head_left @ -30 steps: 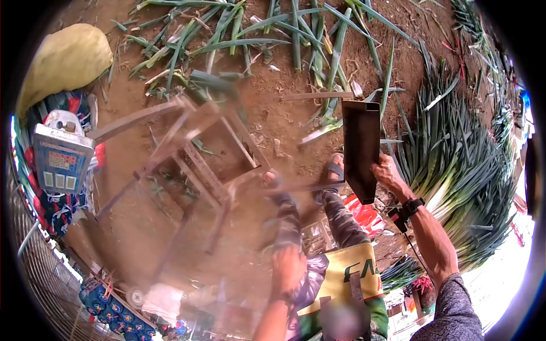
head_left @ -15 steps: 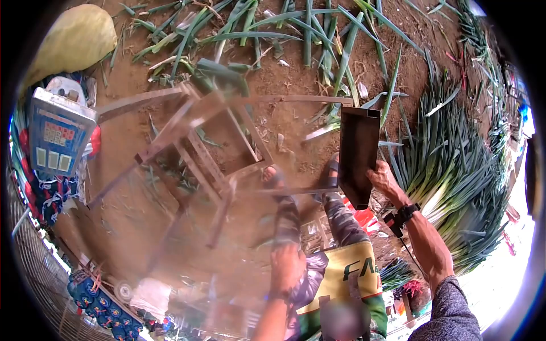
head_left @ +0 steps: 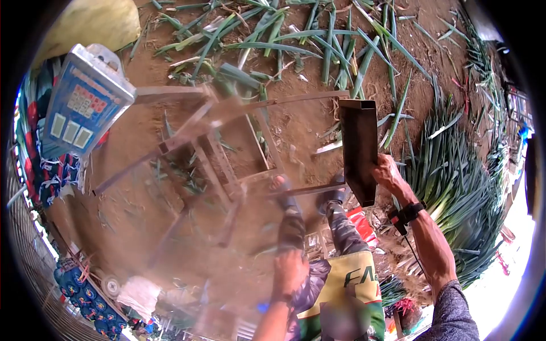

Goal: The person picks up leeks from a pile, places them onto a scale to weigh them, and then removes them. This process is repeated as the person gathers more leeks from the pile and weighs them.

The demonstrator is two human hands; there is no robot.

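Observation:
A dark metal tray-like piece [head_left: 358, 150] is held upright at its right edge by my right hand [head_left: 390, 173], whose fingers are wrapped round it. Thin bars run from this piece to a brown metal frame [head_left: 213, 153] at centre left, parts of which look hazy. My left hand [head_left: 290, 271] rests near my left thigh, beside purple cloth [head_left: 314, 278]; haze blurs its fingers, and I cannot make out whether it holds anything.
Green onion leaves [head_left: 335, 51] are strewn over brown soil at the top. A large pile of green onions [head_left: 455, 170] lies on the right. A blue scale [head_left: 85, 105] and a yellow sack [head_left: 91, 28] stand at the left. My feet are below the frame.
The view has shifted, so the scale and the metal frame appear farther right. My right hand still holds the dark piece, and my left hand stays near my thigh.

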